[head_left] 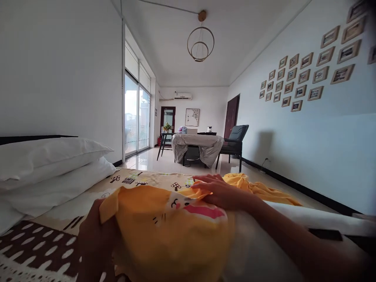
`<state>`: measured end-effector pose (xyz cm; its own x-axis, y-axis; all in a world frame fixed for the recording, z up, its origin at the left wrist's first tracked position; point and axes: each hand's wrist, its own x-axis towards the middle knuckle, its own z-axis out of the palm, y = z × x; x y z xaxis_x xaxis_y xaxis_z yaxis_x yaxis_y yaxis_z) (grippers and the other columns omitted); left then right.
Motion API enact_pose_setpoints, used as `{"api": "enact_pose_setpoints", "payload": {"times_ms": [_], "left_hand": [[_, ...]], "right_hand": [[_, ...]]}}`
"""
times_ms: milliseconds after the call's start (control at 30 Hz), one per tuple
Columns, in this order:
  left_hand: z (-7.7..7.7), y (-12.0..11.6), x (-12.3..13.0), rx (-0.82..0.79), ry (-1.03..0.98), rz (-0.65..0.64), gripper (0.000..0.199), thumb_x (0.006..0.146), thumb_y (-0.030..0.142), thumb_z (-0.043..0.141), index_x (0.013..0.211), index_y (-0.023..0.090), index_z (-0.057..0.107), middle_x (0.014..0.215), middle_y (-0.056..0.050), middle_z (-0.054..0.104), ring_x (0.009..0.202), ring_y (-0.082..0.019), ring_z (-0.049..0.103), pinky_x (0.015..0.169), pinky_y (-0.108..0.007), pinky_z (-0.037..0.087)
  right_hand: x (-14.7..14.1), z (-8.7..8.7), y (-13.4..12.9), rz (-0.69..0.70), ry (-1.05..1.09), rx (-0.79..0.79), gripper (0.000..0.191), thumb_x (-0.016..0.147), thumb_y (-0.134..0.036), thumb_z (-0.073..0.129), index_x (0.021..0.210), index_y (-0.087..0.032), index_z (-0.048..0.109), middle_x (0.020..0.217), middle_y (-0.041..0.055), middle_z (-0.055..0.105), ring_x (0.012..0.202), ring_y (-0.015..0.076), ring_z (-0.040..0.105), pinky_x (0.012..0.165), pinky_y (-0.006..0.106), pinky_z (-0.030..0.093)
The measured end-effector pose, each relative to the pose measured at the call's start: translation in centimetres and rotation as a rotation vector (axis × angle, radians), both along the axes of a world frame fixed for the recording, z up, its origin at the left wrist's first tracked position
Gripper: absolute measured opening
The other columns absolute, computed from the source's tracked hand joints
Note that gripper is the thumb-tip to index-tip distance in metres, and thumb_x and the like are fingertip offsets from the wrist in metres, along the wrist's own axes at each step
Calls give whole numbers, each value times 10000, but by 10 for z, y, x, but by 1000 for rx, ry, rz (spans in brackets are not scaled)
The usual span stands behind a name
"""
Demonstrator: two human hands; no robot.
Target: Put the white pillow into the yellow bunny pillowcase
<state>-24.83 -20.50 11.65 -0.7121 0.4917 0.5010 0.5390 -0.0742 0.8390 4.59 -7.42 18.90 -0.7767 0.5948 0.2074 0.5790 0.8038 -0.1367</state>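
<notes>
A yellow pillowcase (164,243) with a printed cartoon face and a pink patch hangs between my hands, low in the middle of the head view. At its left edge, my left hand (95,239) is closed round the folded hem; shadow hides part of the fingers. My right hand (219,192) reaches across from the right and grips the upper edge of the same cloth, thumb hidden behind it. A pale, soft shape (255,243) shows beside the cloth under my right forearm; I cannot make out whether it is inside. Beneath lies a patterned bedsheet (155,175).
White pillows (53,156) are stacked at the bed's left. More yellow cloth (258,190) lies bunched at the far right edge of the bed. Beyond stand a covered table (196,141), a black chair (236,141) and a plant stand (165,137).
</notes>
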Motion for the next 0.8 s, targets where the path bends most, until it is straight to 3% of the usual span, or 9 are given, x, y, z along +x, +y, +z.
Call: {"api": "enact_pose_setpoints", "payload": {"times_ms": [100,167,300,400,467,567,667,800], "left_hand": [[23,12,4,-53,91,127,135,744,375,477,772,242,479,527,12,485,525,-198,461,511,-265,319],[44,20,4,-8,188,155,75,763,309,452,778,236,453,547,19,451,544,-180,432,546,-260,303],[93,32,9,82,375,156,61,793,257,446,775,211,410,612,33,425,573,-131,376,581,-241,278],[133,34,21,117,515,144,84,810,249,443,764,198,395,613,48,406,553,-99,342,571,-225,267],[155,34,30,163,581,166,100,815,246,446,750,190,394,597,55,380,535,-83,309,559,-215,260],[181,33,41,235,658,216,99,796,236,479,752,170,420,590,60,354,526,-63,268,552,-200,243],[196,32,49,252,746,235,81,789,216,466,801,135,473,603,56,338,535,-46,251,562,-186,222],[201,27,52,142,815,247,170,798,222,407,867,100,504,628,46,320,552,-33,280,593,-180,216]], "right_hand": [[-11,-3,22,39,33,-100,216,820,-299,533,912,-213,709,951,84,696,919,217,597,879,375,401],[-16,1,34,21,114,-138,183,792,-287,555,759,-160,683,758,63,677,735,172,581,743,297,428],[1,25,37,-58,397,-82,404,911,-402,322,833,-123,605,736,42,608,643,129,526,586,241,400],[39,57,16,-73,630,-163,458,852,-563,404,862,-140,580,713,2,568,597,109,502,518,216,368],[66,77,-3,-63,572,-259,459,735,-602,571,811,-150,593,699,-14,565,592,105,496,504,209,350],[93,90,-26,-75,232,-360,442,607,-552,713,780,-155,625,716,-17,590,625,115,508,519,213,351],[102,83,-33,-150,59,-377,408,565,-492,746,784,-164,643,720,-19,604,644,129,523,547,224,378],[105,69,-33,-238,106,-288,319,587,-443,720,757,-177,673,740,0,636,651,150,560,578,247,435]]}}
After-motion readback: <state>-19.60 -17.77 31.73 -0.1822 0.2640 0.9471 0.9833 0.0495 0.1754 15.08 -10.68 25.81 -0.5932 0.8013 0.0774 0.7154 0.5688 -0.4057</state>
